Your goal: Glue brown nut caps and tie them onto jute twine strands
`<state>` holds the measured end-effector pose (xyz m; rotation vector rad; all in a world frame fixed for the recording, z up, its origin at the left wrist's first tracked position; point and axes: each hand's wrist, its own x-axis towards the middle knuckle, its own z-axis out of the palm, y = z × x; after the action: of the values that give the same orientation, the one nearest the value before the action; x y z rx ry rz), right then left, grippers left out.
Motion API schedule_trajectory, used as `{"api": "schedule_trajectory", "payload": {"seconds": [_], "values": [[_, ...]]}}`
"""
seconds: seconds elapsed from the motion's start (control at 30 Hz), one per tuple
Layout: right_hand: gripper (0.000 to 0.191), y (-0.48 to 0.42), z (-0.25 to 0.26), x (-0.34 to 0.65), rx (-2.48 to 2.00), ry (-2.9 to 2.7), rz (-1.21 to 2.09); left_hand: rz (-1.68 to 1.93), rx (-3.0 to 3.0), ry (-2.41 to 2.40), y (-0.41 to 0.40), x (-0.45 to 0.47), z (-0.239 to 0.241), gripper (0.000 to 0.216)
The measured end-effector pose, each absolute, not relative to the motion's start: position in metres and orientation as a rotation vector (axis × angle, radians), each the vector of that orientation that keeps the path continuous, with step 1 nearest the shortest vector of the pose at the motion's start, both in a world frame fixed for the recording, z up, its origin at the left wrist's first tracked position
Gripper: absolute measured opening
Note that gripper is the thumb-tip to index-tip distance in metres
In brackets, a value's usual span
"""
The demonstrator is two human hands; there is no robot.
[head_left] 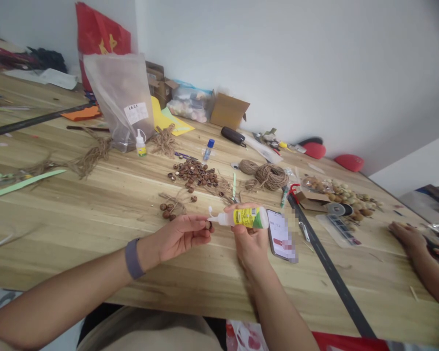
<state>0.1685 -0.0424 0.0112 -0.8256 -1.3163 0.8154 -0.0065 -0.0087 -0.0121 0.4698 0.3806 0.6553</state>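
My right hand (249, 240) grips a small glue bottle (246, 217) with a yellow-green label, held sideways with its white nozzle pointing left. My left hand (183, 236), with a purple band on the wrist, pinches a small brown bead (209, 226) at its fingertips. The nozzle tip sits right at that bead. Both hands hover just above the wooden table (95, 204). A few loose brown beads (168, 208) with twine lie just beyond my left hand.
A heap of brown beads (195, 173), a twine ball (269, 176) and a second glue bottle (141, 144) lie farther back. A phone (281, 235) rests right of my hands. A clear plastic bag (122, 95) stands behind. Another person's hand (411, 239) rests at the right.
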Motion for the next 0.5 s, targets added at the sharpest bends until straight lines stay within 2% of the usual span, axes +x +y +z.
{"api": "schedule_trajectory", "payload": {"seconds": [0.5], "values": [[0.043, -0.0419, 0.0114, 0.1724, -0.859, -1.306, 0.806, 0.684, 0.460, 0.394, -0.0086, -0.0065, -0.0106, 0.024]]}}
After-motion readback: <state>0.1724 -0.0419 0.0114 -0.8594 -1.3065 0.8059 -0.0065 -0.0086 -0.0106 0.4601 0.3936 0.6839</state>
